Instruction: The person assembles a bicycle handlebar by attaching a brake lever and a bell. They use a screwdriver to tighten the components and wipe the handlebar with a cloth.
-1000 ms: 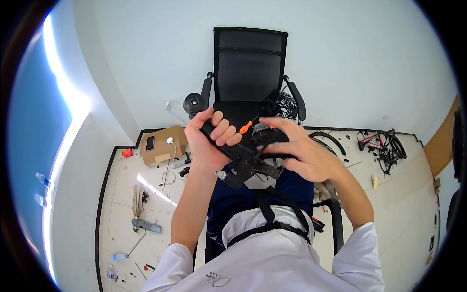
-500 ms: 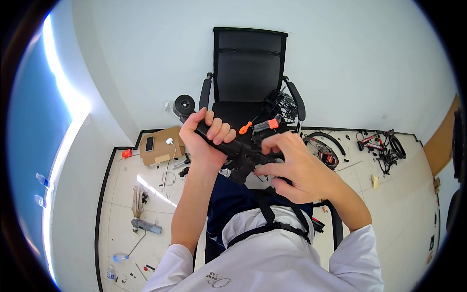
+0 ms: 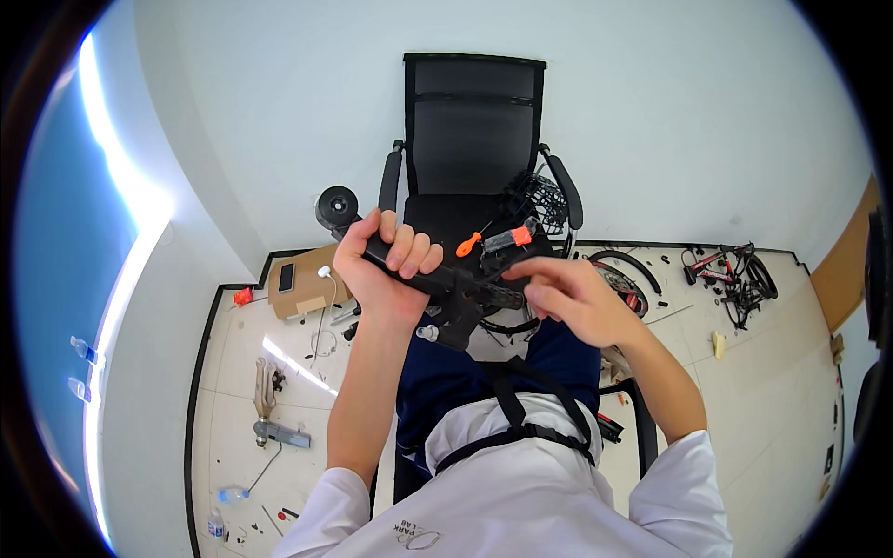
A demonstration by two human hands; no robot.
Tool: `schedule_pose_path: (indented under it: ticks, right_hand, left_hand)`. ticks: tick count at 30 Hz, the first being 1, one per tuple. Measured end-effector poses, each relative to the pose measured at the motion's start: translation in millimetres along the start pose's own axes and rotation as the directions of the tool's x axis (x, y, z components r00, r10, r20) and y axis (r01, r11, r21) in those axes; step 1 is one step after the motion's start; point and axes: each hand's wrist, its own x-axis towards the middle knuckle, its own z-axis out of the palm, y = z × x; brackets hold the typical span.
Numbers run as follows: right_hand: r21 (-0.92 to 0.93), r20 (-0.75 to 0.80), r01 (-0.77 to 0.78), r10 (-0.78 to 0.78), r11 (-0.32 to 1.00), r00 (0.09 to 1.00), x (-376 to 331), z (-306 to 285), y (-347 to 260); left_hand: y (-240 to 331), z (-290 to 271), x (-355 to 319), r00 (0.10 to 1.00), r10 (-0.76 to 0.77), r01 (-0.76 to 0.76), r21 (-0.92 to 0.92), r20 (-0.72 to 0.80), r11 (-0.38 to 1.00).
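Observation:
My left hand [image 3: 391, 260] is wrapped round a thick black tube [image 3: 431, 281] held at a slant above my lap. At its upper left end sits a round black drum [image 3: 337, 206]. The lower right end carries a black joint piece [image 3: 458, 321] with a silver bolt-like end [image 3: 427, 332], and a short dark arm [image 3: 498, 296] sticks out to the right. By the tip of this arm is my right hand [image 3: 579, 299], index finger stretched out and thumb apart from it. Whether its fingertips touch the arm I cannot tell.
Ahead is a black office chair [image 3: 474, 130] with an orange-handled screwdriver [image 3: 469, 245] and an orange-capped clear container [image 3: 509, 239] on its seat. A cardboard sheet with a phone [image 3: 286, 276] lies left. Bike parts [image 3: 730, 279] and a metal tool [image 3: 281, 433] lie on the floor.
My right hand has drawn back to the right from the joint, leaving the short arm in fuller view. The tube and my left hand have shifted slightly left.

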Motion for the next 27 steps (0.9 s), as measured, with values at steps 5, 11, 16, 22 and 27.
schedule_pose_path:
  ticks: [5,11,16,22,27]
  right_hand:
    - [0.182,0.089,-0.063,0.047,0.981,0.995,39.4,-6.3,-18.5]
    - [0.067,0.169,0.034,-0.045,0.997,0.985,24.8,0.5,-44.1]
    - [0.120,0.051,-0.031,0.025,0.992,0.998,0.2,-11.6,-31.2]
    - [0.143,0.048,-0.035,0.028,0.989,0.998,-16.8,-18.0,-11.4]
    - [-0.049,0.137,-0.042,0.048,0.998,0.989,-7.0,-6.3,-6.3]
  left_hand:
    - [-13.3,1.5,-3.0,1.000,-0.007,0.007,0.092,0.004,0.996]
    - [-7.3,0.5,-1.1,0.997,0.008,-0.002,0.082,-0.073,0.997]
    - [1.3,-3.7,-2.1,0.997,0.074,-0.074,0.053,0.008,0.996]
    - [7.5,-3.2,-0.9,0.996,0.085,-0.085,0.015,-0.033,0.996]
    - [7.7,-2.2,-2.8,0.998,0.058,-0.058,-0.010,-0.017,0.998]
